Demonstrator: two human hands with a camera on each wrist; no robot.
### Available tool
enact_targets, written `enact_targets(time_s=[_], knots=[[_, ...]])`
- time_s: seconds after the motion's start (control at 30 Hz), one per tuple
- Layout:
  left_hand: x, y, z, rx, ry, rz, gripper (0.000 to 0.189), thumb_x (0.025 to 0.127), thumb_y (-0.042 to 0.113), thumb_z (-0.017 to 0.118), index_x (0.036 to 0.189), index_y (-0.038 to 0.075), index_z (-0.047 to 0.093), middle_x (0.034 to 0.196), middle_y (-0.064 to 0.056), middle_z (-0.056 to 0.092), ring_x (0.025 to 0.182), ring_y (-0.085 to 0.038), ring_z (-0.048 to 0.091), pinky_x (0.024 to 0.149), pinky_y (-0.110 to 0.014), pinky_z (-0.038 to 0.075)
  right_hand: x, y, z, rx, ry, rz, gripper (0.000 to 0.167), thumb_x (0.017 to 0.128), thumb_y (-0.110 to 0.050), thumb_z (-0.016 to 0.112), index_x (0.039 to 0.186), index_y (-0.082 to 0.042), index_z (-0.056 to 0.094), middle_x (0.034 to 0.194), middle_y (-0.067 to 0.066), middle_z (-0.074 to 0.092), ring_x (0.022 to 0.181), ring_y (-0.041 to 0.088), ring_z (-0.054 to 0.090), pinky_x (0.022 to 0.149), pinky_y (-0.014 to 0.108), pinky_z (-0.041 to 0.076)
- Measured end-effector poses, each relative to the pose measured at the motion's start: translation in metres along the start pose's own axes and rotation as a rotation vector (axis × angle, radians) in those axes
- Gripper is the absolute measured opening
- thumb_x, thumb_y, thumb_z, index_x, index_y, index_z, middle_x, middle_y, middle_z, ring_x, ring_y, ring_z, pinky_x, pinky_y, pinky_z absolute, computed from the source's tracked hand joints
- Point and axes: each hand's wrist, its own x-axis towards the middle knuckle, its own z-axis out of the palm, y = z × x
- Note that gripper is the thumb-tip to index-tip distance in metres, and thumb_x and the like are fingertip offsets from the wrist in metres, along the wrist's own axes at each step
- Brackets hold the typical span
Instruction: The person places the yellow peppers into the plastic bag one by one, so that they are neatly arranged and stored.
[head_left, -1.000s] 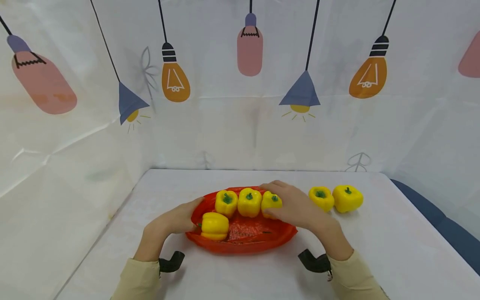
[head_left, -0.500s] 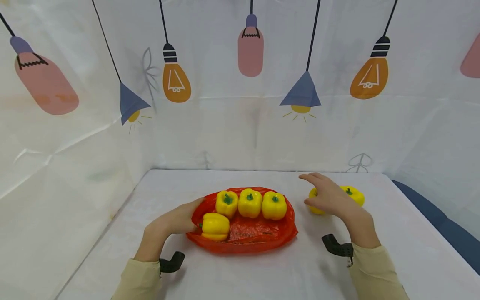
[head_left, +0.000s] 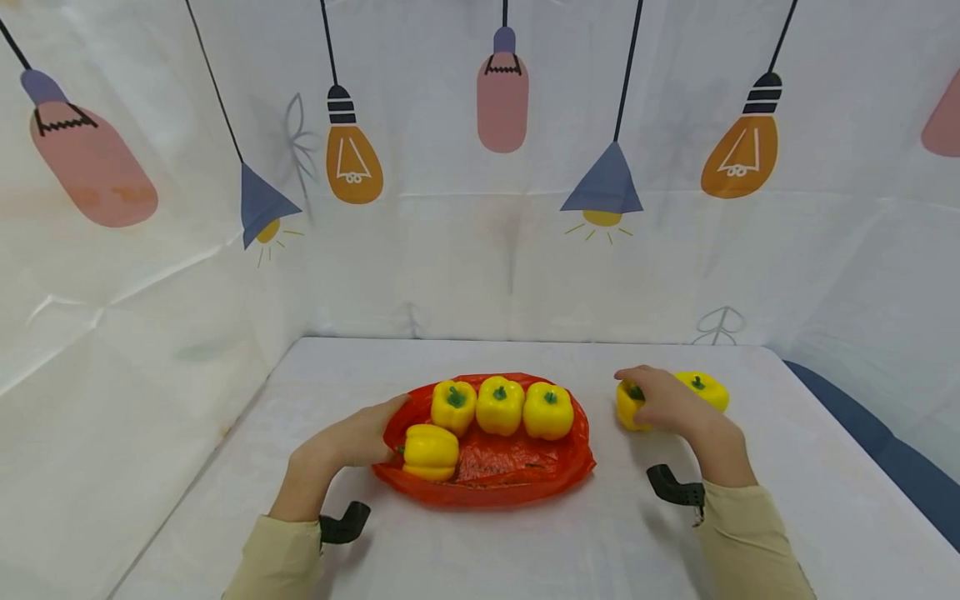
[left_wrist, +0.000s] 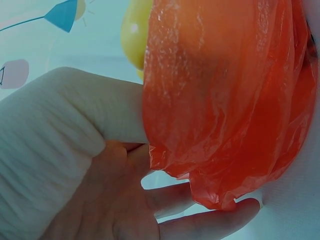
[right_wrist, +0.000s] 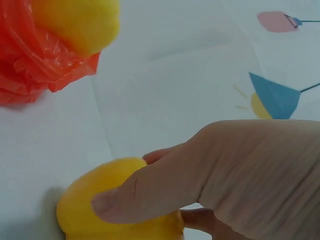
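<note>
In the head view a red plastic bag [head_left: 491,496] lies spread open on the table, with several yellow bell peppers [head_left: 500,406] inside. Three of them stand in a row at the back, stems up, and another pepper [head_left: 431,452] lies on its side at the left. My left hand [head_left: 367,435] holds the bag's left edge, thumb inside and fingers outside, as the left wrist view shows. Right of the bag, my right hand [head_left: 678,406] grips a yellow bell pepper [right_wrist: 100,185] on the table, its thumb on the near side and the other fingers mostly hidden behind.
One more yellow bell pepper [head_left: 705,390] sits on the white table [head_left: 480,558] just beyond the right hand. A white sheet printed with lamps [head_left: 450,250] hangs behind and at the left. Something dark blue [head_left: 862,433] stands past the table's right edge.
My right hand has let go of the rightmost pepper in the bag, moved right and come down onto a pepper on the table. My left hand stays at the bag's edge.
</note>
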Motion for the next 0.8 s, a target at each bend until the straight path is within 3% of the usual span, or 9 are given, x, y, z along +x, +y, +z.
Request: enact_targets(time_s=[0.17,0.33,0.63,0.8], knots=[[0.000,0.000,0.000,-0.007,-0.002,0.007,0.089,0.076,0.001,0.072,0.155,0.005,0.030,0.154,-0.012,0.044,0.137,-0.031,0.046,0.114,-0.058,0.038,0.000,0.003,0.003,-0.009,-0.017,0.006,0.069,0.072,0.002,0.069,0.139,-0.002,0.053,0.135,0.025,0.055,0.109,0.036,0.054,0.100,0.061,0.047],[0.003,-0.001,0.002,-0.007,0.003,-0.005,0.090,0.076,0.001,0.072,0.155,0.006,0.030,0.154,-0.010,0.045,0.136,-0.029,0.046,0.114,-0.057,0.038,-0.003,0.002,0.003,0.017,-0.012,0.020,0.070,0.071,0.001,0.071,0.139,-0.005,0.054,0.138,0.024,0.054,0.115,0.038,0.052,0.103,0.064,0.044],[0.002,0.000,0.000,-0.008,0.001,0.000,0.089,0.076,0.000,0.069,0.156,0.006,0.029,0.154,-0.011,0.045,0.135,-0.030,0.047,0.115,-0.057,0.038,-0.010,-0.009,-0.010,0.036,0.076,-0.058,0.067,0.072,-0.004,0.069,0.138,-0.007,0.055,0.136,0.020,0.057,0.117,0.037,0.052,0.103,0.064,0.043],[0.001,0.000,0.000,-0.011,0.003,-0.011,0.089,0.076,0.001,0.071,0.155,0.007,0.030,0.154,-0.011,0.045,0.134,-0.029,0.047,0.114,-0.056,0.039,-0.020,-0.025,-0.023,0.052,0.121,-0.095,0.067,0.073,-0.006,0.069,0.139,-0.008,0.054,0.134,0.016,0.058,0.109,0.031,0.052,0.094,0.055,0.050]])
